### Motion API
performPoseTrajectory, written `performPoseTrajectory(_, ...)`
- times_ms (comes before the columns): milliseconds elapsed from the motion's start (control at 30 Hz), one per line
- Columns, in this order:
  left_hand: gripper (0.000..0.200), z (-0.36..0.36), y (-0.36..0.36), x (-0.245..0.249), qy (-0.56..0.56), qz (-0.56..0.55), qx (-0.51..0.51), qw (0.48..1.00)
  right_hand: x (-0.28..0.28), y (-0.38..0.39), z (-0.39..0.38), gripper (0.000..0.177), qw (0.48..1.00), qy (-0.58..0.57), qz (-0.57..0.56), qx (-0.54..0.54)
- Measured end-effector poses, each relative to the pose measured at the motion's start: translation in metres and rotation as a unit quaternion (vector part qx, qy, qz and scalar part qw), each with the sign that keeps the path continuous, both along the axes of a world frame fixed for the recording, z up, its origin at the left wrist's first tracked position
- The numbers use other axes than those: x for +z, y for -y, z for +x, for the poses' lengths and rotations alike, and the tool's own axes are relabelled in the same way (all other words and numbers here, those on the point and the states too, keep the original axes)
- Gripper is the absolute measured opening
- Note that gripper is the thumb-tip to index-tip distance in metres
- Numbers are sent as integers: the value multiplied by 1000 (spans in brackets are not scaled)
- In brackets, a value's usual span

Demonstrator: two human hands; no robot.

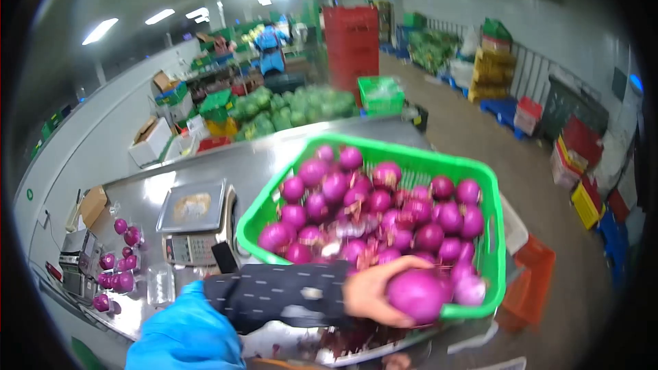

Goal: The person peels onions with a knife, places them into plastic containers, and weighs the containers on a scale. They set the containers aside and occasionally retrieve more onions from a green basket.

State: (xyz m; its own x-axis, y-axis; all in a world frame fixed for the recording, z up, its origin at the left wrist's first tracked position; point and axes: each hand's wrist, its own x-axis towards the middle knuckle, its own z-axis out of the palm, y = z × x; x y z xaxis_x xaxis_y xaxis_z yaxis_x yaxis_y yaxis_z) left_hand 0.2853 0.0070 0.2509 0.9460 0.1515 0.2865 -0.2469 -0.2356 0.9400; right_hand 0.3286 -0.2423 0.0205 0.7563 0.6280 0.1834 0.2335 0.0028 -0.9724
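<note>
My left hand (377,293) is wrapped round a large purple onion (417,296) at the near right corner of a green crate (495,233). Many purple onions (336,186) fill this crate, with loose skins among them. My left arm, in a blue sleeve and dark patterned cuff, reaches across from the lower left. Only a small blurred skin-coloured patch, seemingly part of my right hand (396,362), shows at the bottom edge; its fingers cannot be made out.
On the metal table (260,154) stand a weighing scale (195,216), a dark phone-like object (225,257), a clear tray (161,284) and packed onions (122,281). Beyond are green vegetables (295,106), red crates (351,44) and a person in blue (271,51). An orange crate (534,281) lies right.
</note>
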Motion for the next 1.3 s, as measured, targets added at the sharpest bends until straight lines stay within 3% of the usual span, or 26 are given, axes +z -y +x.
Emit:
performPoseTrajectory(67, 72, -63, 8, -25, -117, -271, -47, 954, 5, -24, 5, 15, 986, -74, 142, 48)
performPoseTrajectory(100, 73, -87, 7, -51, -107, -219, -28, 969, 54, -28, 2, 28, 983, -146, 47, 102)
performPoseTrajectory(133, 74, -111, 9, -76, -98, -164, -11, 981, 63, -49, 9, 40, 974, 54, 126, 178)
performPoseTrajectory(167, 74, -132, 19, -84, -147, -321, 17, 936, 73, -64, 11, 48, 961, 128, 117, 214)
performPoseTrajectory(200, 75, -151, 23, -94, -174, -335, 48, 925, 81, -80, 8, 56, 940, 200, 115, 251)
performPoseTrajectory(267, 80, -179, 35, -106, -173, -335, 95, 921, 125, -91, -16, 68, 933, -70, 31, 352)
performPoseTrajectory(300, 85, -192, 39, -120, -172, -228, 128, 950, 126, -99, -25, 70, 923, -47, 15, 381)
performPoseTrajectory(333, 85, -203, 45, -126, -176, -239, 130, 946, 127, -105, -33, 71, 911, -23, 0, 412)
performPoseTrajectory(367, 85, -211, 47, -129, -180, -241, 132, 945, 128, -110, -42, 63, 912, 12, -10, 409)
performPoseTrajectory(400, 85, -217, 47, -132, -183, -239, 133, 944, 122, -112, -49, 63, 912, 9, -15, 411)
performPoseTrajectory(500, 80, -226, 49, -132, -142, -253, 126, 949, 106, -116, -66, 39, 900, -32, -30, 435)
performPoseTrajectory(733, 81, -233, 63, -135, -135, -181, 212, 951, 110, -106, -92, 22, 923, -3, -55, 381)
performPoseTrajectory(800, 75, -236, 60, -132, -164, -175, 158, 958, 107, -103, -93, 13, 931, -32, -47, 360)
performPoseTrajectory(967, 73, -248, 45, -140, -143, -297, 77, 941, 111, -92, -96, 7, 916, -272, -21, 294)
performPoseTrajectory(1033, 65, -255, 37, -140, -163, -533, 20, 830, 102, -81, -95, 10, 878, -411, 6, 244)
performPoseTrajectory(1067, 65, -255, 40, -142, -161, -532, 24, 831, 94, -72, -90, 20, 863, -426, 20, 270)
performPoseTrajectory(1133, 58, -248, 50, -147, -10, -698, 94, 710, 82, -58, -74, 15, 858, -261, -60, 439)
performPoseTrajectory(1200, 54, -250, 48, -148, 2, -715, 132, 687, 70, -55, -86, 4, 833, -152, -172, 503)
performPoseTrajectory(1267, 58, -258, 42, -164, -46, -731, 165, 661, 62, -53, -94, 7, 828, -201, -196, 485)
performPoseTrajectory(1300, 57, -253, 39, -143, -158, -409, 282, 853, 66, -56, -95, 7, 900, -132, -148, 387)
